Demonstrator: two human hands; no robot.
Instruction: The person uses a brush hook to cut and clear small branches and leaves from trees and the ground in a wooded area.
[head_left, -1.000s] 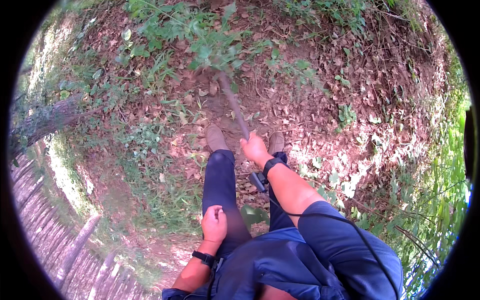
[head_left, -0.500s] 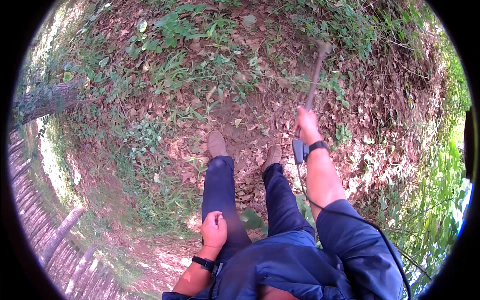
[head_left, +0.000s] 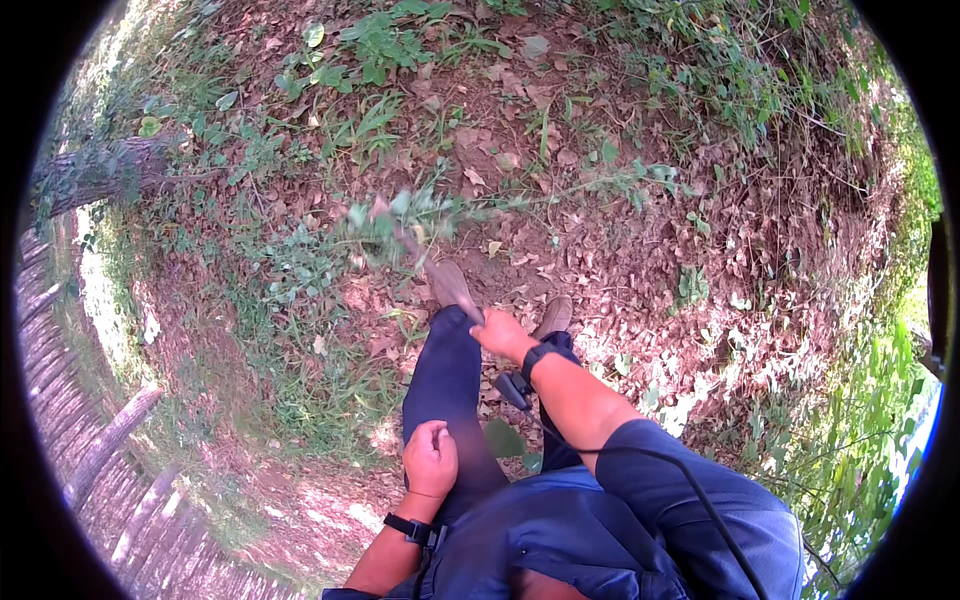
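My right hand (head_left: pixel 500 333) is closed round the lower end of a wooden-handled tool (head_left: pixel 432 268). The handle slants up and left across my left shoe (head_left: pixel 450 284). Blurred green leaves (head_left: pixel 395 222) cover the tool's far end, so its head is hard to make out. From these leaves a thin leafy stem (head_left: pixel 570 195) stretches to the right above the soil. My left hand (head_left: pixel 431 460) is curled into a fist against my left thigh, with nothing visible in it.
Dry brown leaves (head_left: pixel 640 265) cover the ground around my shoes. Green weeds (head_left: pixel 375 50) grow at the far side. A tree trunk (head_left: pixel 105 175) lies or leans at the far left, and thin logs (head_left: pixel 110 440) line the lower left. A cable (head_left: pixel 705 490) runs along my right arm.
My right hand has swung the tool left and nearer, from the far right to in front of my left shoe. Leafy growth has shifted left with its far end. My left hand stays put.
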